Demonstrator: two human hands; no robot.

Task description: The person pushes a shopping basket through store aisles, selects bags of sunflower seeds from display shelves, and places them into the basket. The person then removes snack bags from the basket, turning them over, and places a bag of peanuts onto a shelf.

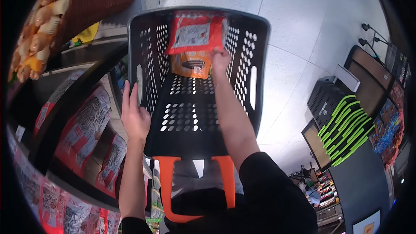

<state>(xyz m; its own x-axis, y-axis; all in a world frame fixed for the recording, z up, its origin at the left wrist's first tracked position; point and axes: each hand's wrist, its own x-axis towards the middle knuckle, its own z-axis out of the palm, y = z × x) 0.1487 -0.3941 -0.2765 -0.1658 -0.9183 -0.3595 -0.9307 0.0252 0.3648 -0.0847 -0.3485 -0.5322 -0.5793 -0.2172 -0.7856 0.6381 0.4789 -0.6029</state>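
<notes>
A black shopping basket [190,145] with round holes and an orange handle [164,186] stands in front of me. Inside, at its far end, a red snack packet [215,34] with a pale printed panel leans over an orange pouch [195,66]. My right hand [220,63] reaches into the basket, its fingers closed on the lower right corner of the red packet. Beside the basket's left rim is my left hand [135,117], holding nothing, with its fingers stretched out and apart. Whether it touches the rim I cannot tell.
Dark shelves [84,99] with red-and-clear snack bags [89,123] run along the left. A wicker basket [102,0] stands at the upper left. Stacked black baskets with green handles [346,134] are at the right. Grey tiled floor [294,30] lies beyond my basket.
</notes>
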